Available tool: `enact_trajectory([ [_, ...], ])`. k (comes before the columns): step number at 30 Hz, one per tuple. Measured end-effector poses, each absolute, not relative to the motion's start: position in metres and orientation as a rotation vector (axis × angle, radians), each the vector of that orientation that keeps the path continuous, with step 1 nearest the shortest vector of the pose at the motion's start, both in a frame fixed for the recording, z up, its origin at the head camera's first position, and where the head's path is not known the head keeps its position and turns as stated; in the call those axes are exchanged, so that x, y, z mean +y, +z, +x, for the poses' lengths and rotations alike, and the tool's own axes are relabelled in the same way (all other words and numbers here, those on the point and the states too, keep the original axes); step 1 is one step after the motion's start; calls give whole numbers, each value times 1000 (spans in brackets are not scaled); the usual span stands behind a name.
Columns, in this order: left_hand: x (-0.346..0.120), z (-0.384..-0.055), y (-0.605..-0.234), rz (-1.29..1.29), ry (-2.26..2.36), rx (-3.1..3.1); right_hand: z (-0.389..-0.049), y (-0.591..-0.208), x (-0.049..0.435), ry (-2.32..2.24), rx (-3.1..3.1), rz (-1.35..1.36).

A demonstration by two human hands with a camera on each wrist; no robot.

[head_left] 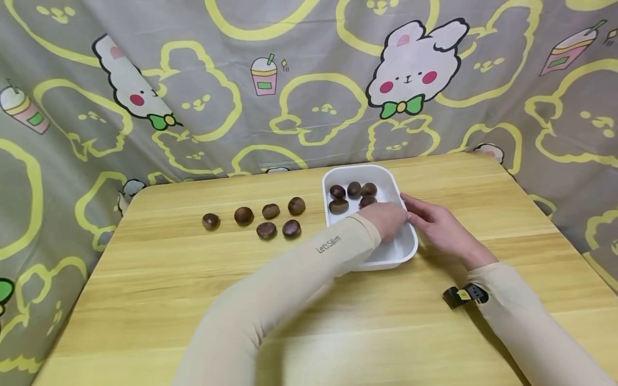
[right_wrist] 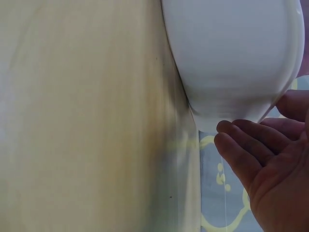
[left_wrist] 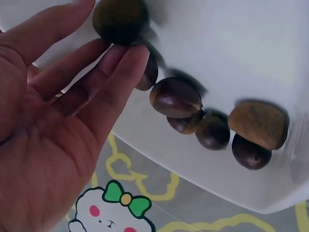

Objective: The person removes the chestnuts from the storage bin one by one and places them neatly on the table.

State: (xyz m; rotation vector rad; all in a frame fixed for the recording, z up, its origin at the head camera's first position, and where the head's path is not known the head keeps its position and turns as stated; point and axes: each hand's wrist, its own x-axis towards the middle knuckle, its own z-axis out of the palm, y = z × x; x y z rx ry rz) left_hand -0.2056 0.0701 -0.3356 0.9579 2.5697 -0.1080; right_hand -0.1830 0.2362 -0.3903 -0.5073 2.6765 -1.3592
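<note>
A white tray (head_left: 407, 252) stands on the table with several brown chestnuts (head_left: 338, 206) grouped at its far end. My left hand (head_left: 386, 220) reaches down into the tray. In the left wrist view, its thumb and fingertips pinch a dark chestnut (left_wrist: 120, 20), which the hand hides from the head view. Along the tray's right side, my right hand (head_left: 441, 228) rests with fairly straight fingers. The right wrist view shows these fingers (right_wrist: 253, 140) touching the outer wall, with the thumb near the rim.
Left of the tray, several more chestnuts (head_left: 266, 230) lie loose on the wooden table (head_left: 159, 300). A patterned curtain (head_left: 314, 107) hangs behind the table's far edge. A black strap device (head_left: 463, 295) sits at my right wrist.
</note>
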Motion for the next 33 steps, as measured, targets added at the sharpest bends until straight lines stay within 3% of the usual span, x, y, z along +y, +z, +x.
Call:
enact_trajectory([
  [13, 76, -206, -340, 1089, -163, 2525, -178, -388, 242, -1330, 2670, -487],
  [22, 67, -205, -336, 860, -55, 2493, -180, -389, 237, -1382, 2648, -491],
  [33, 55, -216, -323, 1010, -62, 2468, -181, -387, 237, -1374, 2661, -485],
])
